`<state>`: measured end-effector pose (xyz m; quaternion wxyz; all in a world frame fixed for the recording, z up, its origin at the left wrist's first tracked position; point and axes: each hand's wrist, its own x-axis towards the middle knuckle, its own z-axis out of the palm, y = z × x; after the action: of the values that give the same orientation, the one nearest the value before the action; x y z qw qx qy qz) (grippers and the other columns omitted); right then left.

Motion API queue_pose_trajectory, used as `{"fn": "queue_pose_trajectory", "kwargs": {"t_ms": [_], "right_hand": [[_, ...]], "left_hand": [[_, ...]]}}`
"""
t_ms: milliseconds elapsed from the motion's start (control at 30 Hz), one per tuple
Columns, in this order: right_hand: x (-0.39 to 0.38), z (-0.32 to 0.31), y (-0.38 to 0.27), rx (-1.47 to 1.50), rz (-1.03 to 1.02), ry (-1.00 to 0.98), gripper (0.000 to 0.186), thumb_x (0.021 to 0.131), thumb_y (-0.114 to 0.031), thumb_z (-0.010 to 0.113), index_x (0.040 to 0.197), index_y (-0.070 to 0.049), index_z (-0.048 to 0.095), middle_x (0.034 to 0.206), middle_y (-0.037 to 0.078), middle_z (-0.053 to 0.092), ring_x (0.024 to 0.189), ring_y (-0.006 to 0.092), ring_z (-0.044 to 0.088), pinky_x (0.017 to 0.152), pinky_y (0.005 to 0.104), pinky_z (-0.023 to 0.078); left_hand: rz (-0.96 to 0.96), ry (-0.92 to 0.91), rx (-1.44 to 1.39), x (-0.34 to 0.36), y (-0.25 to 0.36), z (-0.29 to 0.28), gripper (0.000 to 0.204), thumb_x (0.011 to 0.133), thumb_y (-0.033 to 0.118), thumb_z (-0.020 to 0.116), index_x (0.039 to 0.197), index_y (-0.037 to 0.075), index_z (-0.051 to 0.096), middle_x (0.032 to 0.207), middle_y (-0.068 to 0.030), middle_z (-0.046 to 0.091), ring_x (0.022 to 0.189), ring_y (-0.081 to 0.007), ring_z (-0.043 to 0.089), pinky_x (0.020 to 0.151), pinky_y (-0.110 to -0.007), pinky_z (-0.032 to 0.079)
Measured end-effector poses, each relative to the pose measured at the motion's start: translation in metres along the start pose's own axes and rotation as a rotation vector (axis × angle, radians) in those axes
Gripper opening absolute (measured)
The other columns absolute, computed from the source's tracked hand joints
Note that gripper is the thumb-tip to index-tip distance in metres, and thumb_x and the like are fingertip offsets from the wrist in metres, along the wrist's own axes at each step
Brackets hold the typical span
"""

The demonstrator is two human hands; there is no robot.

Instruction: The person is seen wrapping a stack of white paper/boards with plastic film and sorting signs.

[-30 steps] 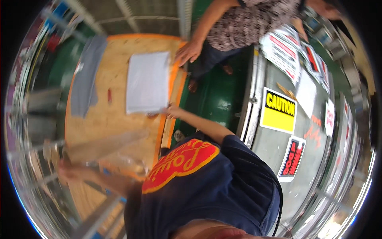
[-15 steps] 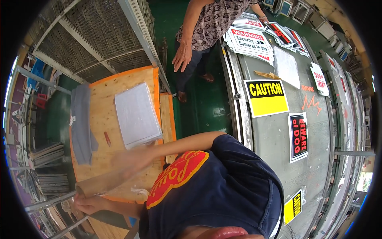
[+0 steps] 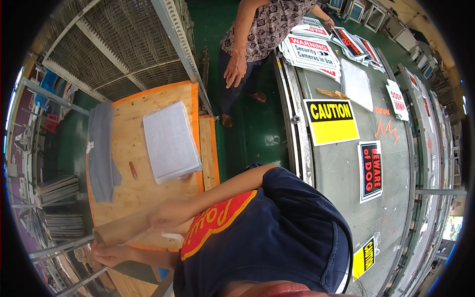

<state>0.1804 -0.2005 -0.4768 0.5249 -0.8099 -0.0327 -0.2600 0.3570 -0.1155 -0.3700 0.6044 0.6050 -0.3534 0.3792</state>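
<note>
One brown tube [image 3: 121, 228] is held over the wooden table [image 3: 133, 128] by the left hand [image 3: 112, 254], fingers curled at one end; blurred right-hand fingers [image 3: 157, 217] cannot be judged. Two yellow-and-black lettered signs [image 3: 334, 129] are displayed.

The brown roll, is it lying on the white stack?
No, the brown roll is at the left hand, apart from the white stack.
</note>
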Motion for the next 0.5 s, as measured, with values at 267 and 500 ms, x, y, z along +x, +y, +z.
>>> {"fn": "queue_pose_trajectory", "kwargs": {"t_ms": [267,500], "right_hand": [[-0.003,-0.064,-0.006,0.22,-0.003,0.278,0.012,0.082,-0.016,0.059,0.086,-0.005,0.059,0.071,0.008,0.061,0.064,0.0187,0.058,0.058,0.0296,0.045],[-0.011,-0.105,-0.034,0.07,0.035,0.353,0.01,0.079,-0.015,0.062,0.081,-0.005,0.063,0.075,0.006,0.063,0.066,0.0178,0.059,0.057,0.0281,0.046]], "left_hand": [[-0.05,0.008,-0.024,0.001,0.003,0.003,0.036,0.095,0.027,0.039,0.083,-0.001,0.059,0.075,-0.0052,0.057,0.061,-0.0124,0.051,0.052,-0.024,0.043],[0.007,-0.064,0.015,-0.003,0.005,0.004,0.037,0.095,0.028,0.038,0.084,-0.001,0.058,0.078,-0.0074,0.058,0.065,-0.0134,0.053,0.053,-0.026,0.045]]}}
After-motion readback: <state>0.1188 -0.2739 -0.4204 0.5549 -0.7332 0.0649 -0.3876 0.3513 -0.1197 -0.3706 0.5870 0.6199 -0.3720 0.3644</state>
